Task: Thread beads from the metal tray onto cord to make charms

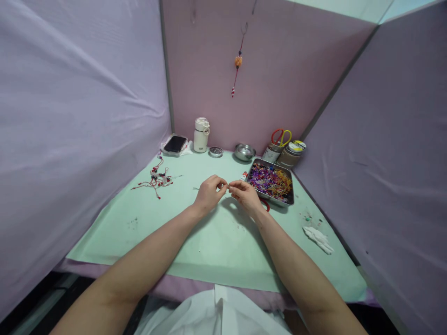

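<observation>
My left hand and my right hand meet over the middle of the table, fingertips nearly touching. Thumb and forefinger are pinched together on each. Whatever sits between the fingertips is too small to make out. A thin dark line, perhaps a wire or needle, shows just left of my left hand. Close beside my right hand stands a metal tray filled with purple beads and orange-yellow strings. Partly hidden behind my right wrist is a red loop-shaped handle.
Red beaded cords lie at left. Along the back stand a phone, a white bottle, a round tin, a steel bowl, scissors in a jar and another jar. White cloth lies right; a beaded pendant hangs behind.
</observation>
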A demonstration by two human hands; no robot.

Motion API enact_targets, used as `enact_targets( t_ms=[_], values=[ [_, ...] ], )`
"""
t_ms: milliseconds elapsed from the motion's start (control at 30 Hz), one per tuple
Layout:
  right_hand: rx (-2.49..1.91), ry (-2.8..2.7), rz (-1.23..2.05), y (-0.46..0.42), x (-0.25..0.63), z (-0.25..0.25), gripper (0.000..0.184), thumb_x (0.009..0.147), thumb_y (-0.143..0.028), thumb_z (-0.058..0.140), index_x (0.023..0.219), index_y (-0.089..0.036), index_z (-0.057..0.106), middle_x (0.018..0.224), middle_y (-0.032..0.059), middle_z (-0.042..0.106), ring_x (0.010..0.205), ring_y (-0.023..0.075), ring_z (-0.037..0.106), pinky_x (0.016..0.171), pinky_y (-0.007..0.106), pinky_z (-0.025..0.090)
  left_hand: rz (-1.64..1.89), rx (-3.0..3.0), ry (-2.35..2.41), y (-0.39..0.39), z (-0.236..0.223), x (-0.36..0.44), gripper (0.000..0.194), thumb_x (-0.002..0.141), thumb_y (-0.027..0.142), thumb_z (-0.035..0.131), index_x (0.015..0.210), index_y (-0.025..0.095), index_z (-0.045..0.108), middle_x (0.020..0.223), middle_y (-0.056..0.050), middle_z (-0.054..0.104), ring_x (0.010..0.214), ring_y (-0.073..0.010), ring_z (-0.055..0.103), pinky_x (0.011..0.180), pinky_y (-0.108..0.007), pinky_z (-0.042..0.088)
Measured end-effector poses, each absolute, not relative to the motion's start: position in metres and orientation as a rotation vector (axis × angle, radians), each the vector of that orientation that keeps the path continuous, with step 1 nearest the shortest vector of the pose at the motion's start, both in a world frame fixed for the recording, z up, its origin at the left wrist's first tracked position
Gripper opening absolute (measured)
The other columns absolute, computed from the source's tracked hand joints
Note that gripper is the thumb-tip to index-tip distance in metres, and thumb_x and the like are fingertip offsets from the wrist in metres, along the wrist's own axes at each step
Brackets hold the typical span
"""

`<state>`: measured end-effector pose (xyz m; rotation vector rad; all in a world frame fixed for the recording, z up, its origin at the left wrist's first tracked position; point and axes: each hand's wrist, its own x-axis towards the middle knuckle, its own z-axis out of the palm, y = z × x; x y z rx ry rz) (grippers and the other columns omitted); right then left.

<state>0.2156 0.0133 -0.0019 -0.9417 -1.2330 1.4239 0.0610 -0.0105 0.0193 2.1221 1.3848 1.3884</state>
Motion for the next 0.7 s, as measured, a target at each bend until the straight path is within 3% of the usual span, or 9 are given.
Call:
enact_targets(
  t_ms=[700],
  values=[
    [-0.939,-1.224,1.428,0.0142,0.2153,-0.0024,0.024,0.058,-0.034,0.079,0.075,-0.023,0.066,0.069,-0.0019,0.063,0.067,0.0125,0.057,0.066,0.027,0.043,1.341,2.139,1.378,-0.0080,0.0153,0.0602,0.012,0.080,0.019,0.052,0.075,0.019,0.063,0.068,0.000,0.054,0.066,-0.0125,0.048,0.065,-0.025,0.038]
  ],
)
